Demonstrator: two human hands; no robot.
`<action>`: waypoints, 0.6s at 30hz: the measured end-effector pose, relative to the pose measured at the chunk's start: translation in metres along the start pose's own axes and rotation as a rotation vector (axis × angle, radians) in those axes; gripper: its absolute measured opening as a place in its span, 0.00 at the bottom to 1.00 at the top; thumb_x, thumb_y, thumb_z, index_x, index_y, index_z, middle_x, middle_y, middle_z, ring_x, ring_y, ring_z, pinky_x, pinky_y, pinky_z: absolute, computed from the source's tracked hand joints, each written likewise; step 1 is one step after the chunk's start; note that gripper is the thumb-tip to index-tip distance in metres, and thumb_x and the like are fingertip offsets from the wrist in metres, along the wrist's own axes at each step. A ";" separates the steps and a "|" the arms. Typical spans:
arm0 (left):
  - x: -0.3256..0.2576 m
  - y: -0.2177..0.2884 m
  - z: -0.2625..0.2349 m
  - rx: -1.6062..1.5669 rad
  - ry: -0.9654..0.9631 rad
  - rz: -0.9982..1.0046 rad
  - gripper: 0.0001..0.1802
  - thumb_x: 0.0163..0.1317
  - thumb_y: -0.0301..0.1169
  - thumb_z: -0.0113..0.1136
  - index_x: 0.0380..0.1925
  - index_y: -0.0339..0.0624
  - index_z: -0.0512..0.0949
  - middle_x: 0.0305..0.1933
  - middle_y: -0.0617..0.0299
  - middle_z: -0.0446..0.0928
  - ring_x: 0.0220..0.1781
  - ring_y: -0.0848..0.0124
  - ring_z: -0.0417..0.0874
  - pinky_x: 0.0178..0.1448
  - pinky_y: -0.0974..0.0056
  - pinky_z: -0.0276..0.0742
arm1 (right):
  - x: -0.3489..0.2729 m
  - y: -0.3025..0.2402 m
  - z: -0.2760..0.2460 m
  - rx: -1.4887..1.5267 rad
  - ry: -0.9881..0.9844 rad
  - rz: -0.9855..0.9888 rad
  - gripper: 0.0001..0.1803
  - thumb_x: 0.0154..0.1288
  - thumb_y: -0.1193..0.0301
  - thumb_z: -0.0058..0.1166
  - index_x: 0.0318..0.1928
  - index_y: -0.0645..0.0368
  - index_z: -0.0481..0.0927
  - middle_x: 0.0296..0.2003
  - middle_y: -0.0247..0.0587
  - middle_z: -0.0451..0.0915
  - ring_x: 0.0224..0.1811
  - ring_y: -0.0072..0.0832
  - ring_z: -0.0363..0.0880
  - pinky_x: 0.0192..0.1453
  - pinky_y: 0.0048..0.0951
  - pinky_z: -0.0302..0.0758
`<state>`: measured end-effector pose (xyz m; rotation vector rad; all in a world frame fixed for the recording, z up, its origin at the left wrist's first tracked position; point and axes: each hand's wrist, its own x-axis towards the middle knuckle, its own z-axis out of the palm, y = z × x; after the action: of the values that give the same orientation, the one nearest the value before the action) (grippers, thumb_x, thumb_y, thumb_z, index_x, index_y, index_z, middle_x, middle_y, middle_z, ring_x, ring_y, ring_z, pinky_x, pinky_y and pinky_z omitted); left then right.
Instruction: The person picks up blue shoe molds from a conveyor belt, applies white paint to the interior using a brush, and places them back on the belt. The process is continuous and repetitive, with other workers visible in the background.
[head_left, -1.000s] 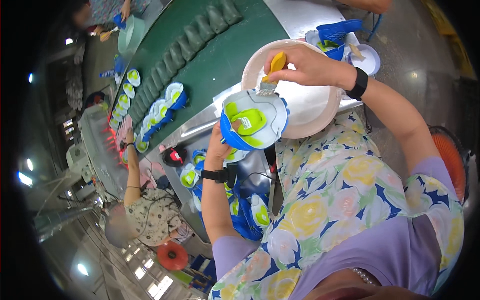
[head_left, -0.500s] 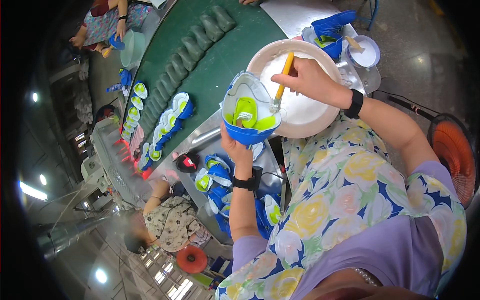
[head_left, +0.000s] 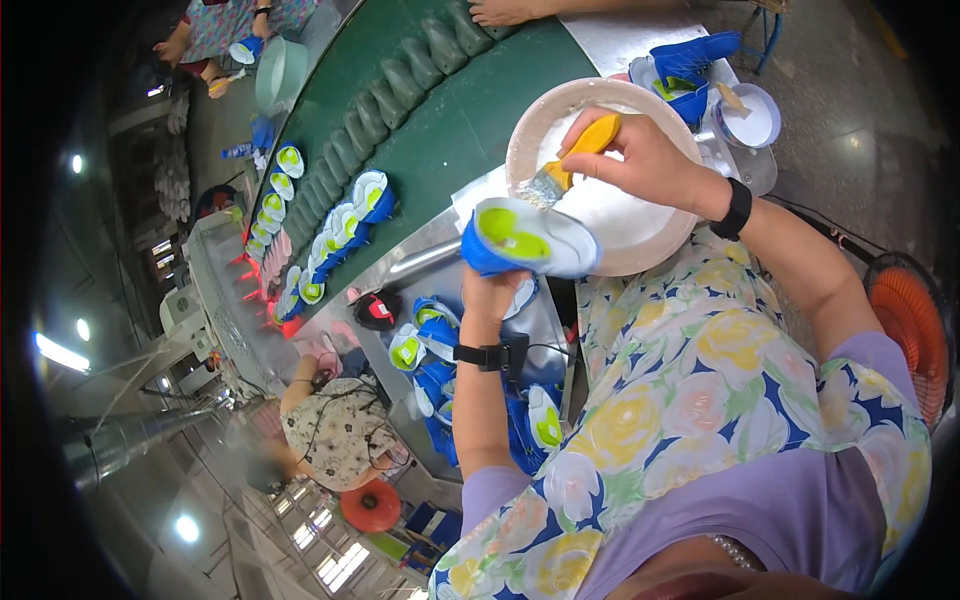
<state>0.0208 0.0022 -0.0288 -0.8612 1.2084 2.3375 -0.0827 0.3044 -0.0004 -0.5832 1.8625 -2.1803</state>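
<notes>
Upper, blue: clamped in left grip, left of right grip; long axis running left to right. Brush, yellow: clamped in right grip, bristles by upper's far edge, contact unclear. Basin: beneath right grip

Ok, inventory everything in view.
Held shoe upper: one, blue, left hand
Brush: one, yellow, right hand
Basin: one, pale pink, centre
Tub: one, whitish, right of basin
Table: one, green, top
Tray: one, silver, lower centre
Other uppers: many, blue, table, tray, beside basin
Shoe forms: one row, grey, table
Bucket: one, pale green, upper left
Fans: two, orange right, red lower left
Co-workers: at least three, left, top
Left hand: one, bare, holding upper
Right hand: one, bare, over basin
</notes>
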 end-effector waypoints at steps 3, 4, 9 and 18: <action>-0.004 -0.027 0.012 -0.134 -0.134 -0.195 0.20 0.71 0.37 0.49 0.57 0.40 0.73 0.56 0.54 0.78 0.55 0.60 0.80 0.61 0.51 0.78 | 0.002 -0.005 0.010 -0.113 -0.069 -0.254 0.10 0.66 0.68 0.61 0.43 0.57 0.78 0.36 0.37 0.82 0.37 0.28 0.82 0.43 0.28 0.77; 0.000 -0.038 0.014 -0.290 -0.125 -0.329 0.19 0.71 0.37 0.50 0.58 0.41 0.72 0.57 0.53 0.77 0.56 0.60 0.80 0.63 0.51 0.77 | 0.000 -0.014 0.012 -0.118 -0.164 -0.219 0.09 0.63 0.73 0.63 0.43 0.58 0.81 0.40 0.38 0.83 0.44 0.31 0.82 0.49 0.29 0.77; 0.001 -0.045 0.021 -0.432 -0.195 -0.350 0.25 0.70 0.45 0.48 0.61 0.42 0.70 0.60 0.50 0.76 0.61 0.55 0.77 0.67 0.48 0.73 | 0.008 0.003 0.013 -0.270 -0.236 -0.374 0.08 0.64 0.71 0.62 0.40 0.58 0.79 0.37 0.41 0.82 0.39 0.38 0.82 0.44 0.32 0.77; -0.003 -0.017 0.025 -0.115 -0.068 -0.225 0.21 0.68 0.34 0.57 0.59 0.41 0.72 0.57 0.54 0.78 0.56 0.59 0.80 0.63 0.50 0.77 | 0.006 -0.002 -0.021 -0.369 -0.140 -0.191 0.11 0.64 0.66 0.59 0.41 0.59 0.78 0.31 0.47 0.82 0.33 0.44 0.82 0.39 0.36 0.76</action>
<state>0.0241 0.0326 -0.0262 -0.8975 0.9071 2.2503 -0.0969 0.3209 -0.0003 -0.9934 2.2238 -1.8471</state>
